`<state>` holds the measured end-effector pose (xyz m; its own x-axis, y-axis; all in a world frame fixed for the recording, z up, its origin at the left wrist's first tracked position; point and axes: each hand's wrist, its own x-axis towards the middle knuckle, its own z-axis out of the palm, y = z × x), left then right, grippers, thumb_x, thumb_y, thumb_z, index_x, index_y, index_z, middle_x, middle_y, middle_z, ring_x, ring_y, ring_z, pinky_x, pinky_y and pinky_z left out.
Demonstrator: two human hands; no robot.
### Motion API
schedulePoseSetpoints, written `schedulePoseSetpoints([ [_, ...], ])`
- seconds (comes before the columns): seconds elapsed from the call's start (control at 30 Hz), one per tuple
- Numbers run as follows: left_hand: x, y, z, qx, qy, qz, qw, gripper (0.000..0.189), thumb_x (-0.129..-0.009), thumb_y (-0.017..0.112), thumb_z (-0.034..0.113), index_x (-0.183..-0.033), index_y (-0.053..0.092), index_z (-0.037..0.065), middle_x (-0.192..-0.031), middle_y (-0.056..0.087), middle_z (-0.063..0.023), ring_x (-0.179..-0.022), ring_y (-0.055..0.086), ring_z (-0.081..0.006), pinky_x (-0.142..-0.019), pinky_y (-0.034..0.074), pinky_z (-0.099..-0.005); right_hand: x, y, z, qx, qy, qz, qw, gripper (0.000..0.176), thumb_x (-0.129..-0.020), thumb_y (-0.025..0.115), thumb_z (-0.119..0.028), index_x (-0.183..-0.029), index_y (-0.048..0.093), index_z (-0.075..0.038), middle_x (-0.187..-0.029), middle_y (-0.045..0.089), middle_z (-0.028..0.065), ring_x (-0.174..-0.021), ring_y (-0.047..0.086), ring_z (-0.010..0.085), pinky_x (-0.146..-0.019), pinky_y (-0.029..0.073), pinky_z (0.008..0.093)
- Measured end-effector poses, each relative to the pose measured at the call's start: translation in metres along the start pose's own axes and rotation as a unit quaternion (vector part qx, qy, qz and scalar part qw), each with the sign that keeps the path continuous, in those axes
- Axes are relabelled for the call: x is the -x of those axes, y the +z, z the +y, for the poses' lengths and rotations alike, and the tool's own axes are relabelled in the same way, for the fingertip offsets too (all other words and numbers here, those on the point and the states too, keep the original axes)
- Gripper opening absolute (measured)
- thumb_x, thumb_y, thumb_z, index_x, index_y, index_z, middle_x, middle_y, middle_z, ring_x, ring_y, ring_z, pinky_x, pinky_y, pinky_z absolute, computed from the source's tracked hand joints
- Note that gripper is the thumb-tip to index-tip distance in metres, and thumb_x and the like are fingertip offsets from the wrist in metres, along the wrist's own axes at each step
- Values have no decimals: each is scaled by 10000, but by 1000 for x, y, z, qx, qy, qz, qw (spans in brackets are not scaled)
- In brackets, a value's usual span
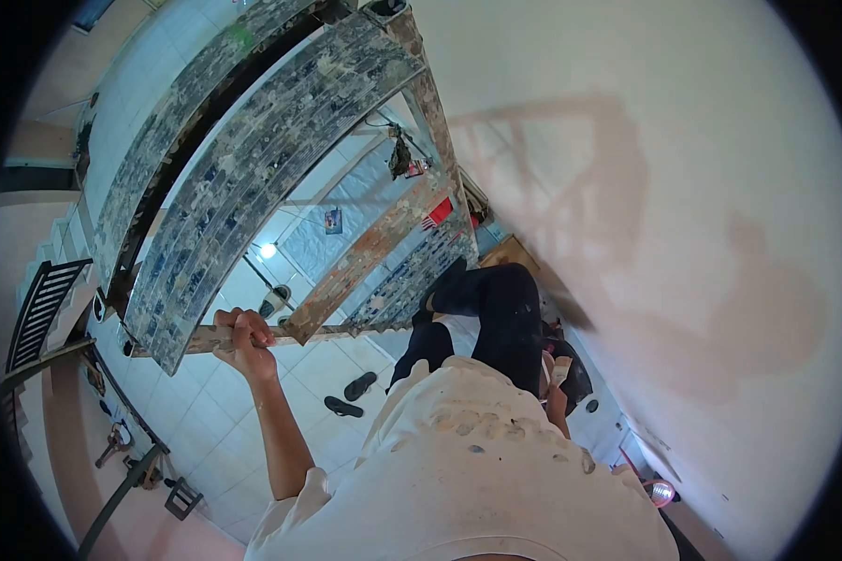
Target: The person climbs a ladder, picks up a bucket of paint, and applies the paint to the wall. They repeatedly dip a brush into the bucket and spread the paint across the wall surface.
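Observation:
My left hand [245, 344] is wrapped round a paint-spattered rail [206, 340] of the scaffold, at the near end of its upper platform. Right above that hand runs a long, stained scaffold plank [271, 168]. My right hand [560, 372] hangs low beside my thigh, partly hidden by my shirt. Its fingers look closed, beside a dark, rounded thing [578, 379]; I cannot tell what they hold. One dark-trousered leg [496, 304] is bent, its foot on a lower, blotched plank [407, 280].
A narrow board [370, 257] crosses the scaffold frame. A pale wall [702, 187] rises close on the right. Far below on the tiled floor [225, 439] lie black sandals [351, 396]. A work lamp [662, 493] glows at lower right. A dark stair railing [47, 304] stands at left.

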<state>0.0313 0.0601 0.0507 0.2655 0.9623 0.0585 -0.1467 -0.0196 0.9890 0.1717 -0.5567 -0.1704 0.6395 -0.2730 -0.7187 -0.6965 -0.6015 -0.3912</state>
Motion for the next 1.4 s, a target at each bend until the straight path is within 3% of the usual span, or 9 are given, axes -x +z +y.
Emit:
schedulePoseSetpoints([
  [0.2,1,9,2,-31,40,50,997,247,-897,554,78,-714,391,104,-544,416,-31,-414,375,-102,-385,338,-263,-28,2,-33,-71,-70,43,994,391,-1007,559,-324,-814,640,7,-712,608,62,-620,570,159,-588,457,332],
  [0.27,3,11,5,-39,22,55,997,259,-895,552,73,-694,392,101,-548,423,-31,-420,391,-103,-394,352,-270,-44,-9,-48,-92,-114,-7,989,385,-1019,566,-316,-828,646,8,-720,608,58,-622,563,154,-602,450,326],
  [0.5,5,15,7,-26,-7,91,995,225,-871,538,48,-713,393,116,-570,418,-9,-456,405,-93,-420,361,-265,11,-57,-201,-174,-213,-106,956,342,-1019,600,-343,-828,579,-61,-630,465,-19,-518,449,78,-481,386,249],
  [0.73,5,7,1,-30,10,64,997,201,-912,542,80,-742,436,96,-586,427,-6,-466,407,-88,-416,363,-275,108,-126,-357,-117,-349,-119,922,342,-993,637,-334,-783,579,-70,-639,498,-27,-501,416,57,-459,300,233],
  [0.97,4,10,-7,-8,37,90,995,182,-927,599,-8,-773,519,46,-552,459,-3,-410,440,-96,-390,359,-271,244,-177,-528,-151,-524,-215,810,398,-1016,600,-364,-728,533,-98,-542,434,-36,-423,352,52,-419,241,224],
  [1.03,4,11,-8,4,40,100,994,177,-920,609,-7,-775,524,46,-554,461,-1,-412,444,-97,-393,362,-271,284,-187,-570,-190,-574,-255,754,347,-1031,573,-359,-797,543,-105,-549,444,-67,-405,353,22,-406,249,187],
  [1.07,4,10,-9,8,35,100,994,173,-914,619,-7,-777,528,46,-556,463,0,-414,448,-97,-396,365,-272,312,-192,-591,-187,-569,-250,761,324,-1039,556,-357,-829,537,-112,-550,435,-77,-395,343,10,-397,250,174],
  [1.17,1,7,-17,1,31,104,994,186,-899,647,8,-762,530,51,-569,482,8,-426,449,-92,-409,354,-275,368,-203,-653,-163,-592,-374,695,327,-1095,435,-285,-832,489,-100,-557,413,-77,-371,315,9,-367,250,184],
  [1.4,6,13,-10,-5,-5,134,991,204,-896,673,64,-747,534,58,-579,501,12,-454,437,-80,-436,318,-277,469,-167,-749,-126,-569,-521,623,294,-1067,514,-268,-838,505,-83,-573,399,-67,-404,307,25,-428,285,201],
])
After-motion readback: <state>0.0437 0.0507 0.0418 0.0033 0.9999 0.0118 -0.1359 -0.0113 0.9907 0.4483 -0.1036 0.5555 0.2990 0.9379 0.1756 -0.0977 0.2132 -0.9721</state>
